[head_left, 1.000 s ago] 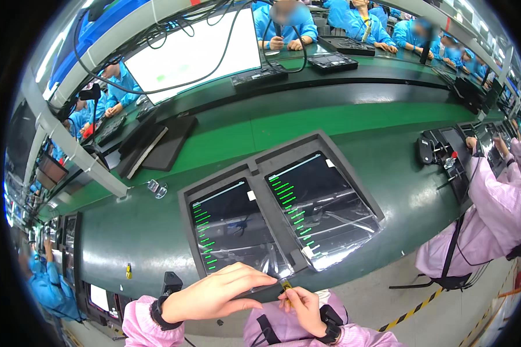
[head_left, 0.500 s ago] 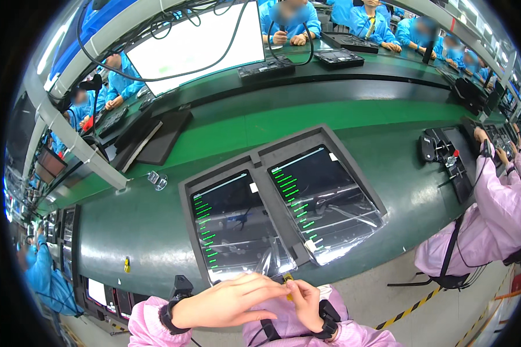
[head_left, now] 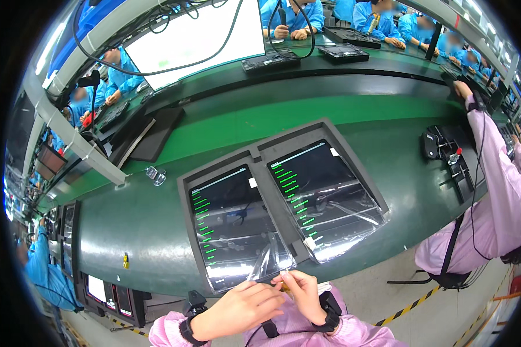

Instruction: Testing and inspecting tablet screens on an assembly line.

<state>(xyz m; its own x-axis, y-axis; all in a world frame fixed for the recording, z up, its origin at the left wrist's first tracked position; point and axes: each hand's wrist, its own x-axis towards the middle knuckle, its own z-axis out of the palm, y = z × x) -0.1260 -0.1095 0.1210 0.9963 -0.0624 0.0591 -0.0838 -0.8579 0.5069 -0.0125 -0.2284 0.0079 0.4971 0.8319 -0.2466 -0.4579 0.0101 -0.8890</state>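
Close to my body, just past the table's near edge, my two hands meet at the fingertips. My right hand (head_left: 304,296) pinches a small yellow piece (head_left: 285,287), mostly hidden by the fingers. Against it, my left hand (head_left: 242,310) has its fingers bent and close together; its thumb and whatever its fingertips grip are hidden. Directly beyond the hands lies a dark grey foam tray (head_left: 257,155) with two recesses. In it sit a left screen panel (head_left: 230,217) and a right screen panel (head_left: 315,188), both lit with green text lines and partly covered by clear film.
A small yellow-and-black piece (head_left: 126,260) lies on the green table (head_left: 145,231) at left. Farther back are a clear plastic part (head_left: 156,175) and dark foam sheets (head_left: 159,136). A black fixture (head_left: 448,159) stands at right, near a co-worker in a pink sleeve (head_left: 498,150).
My left hand has shifted down and its fingers have bent. My right hand has turned slightly, covering more of the yellow piece. The pink-sleeved co-worker at right has reached farther forward.
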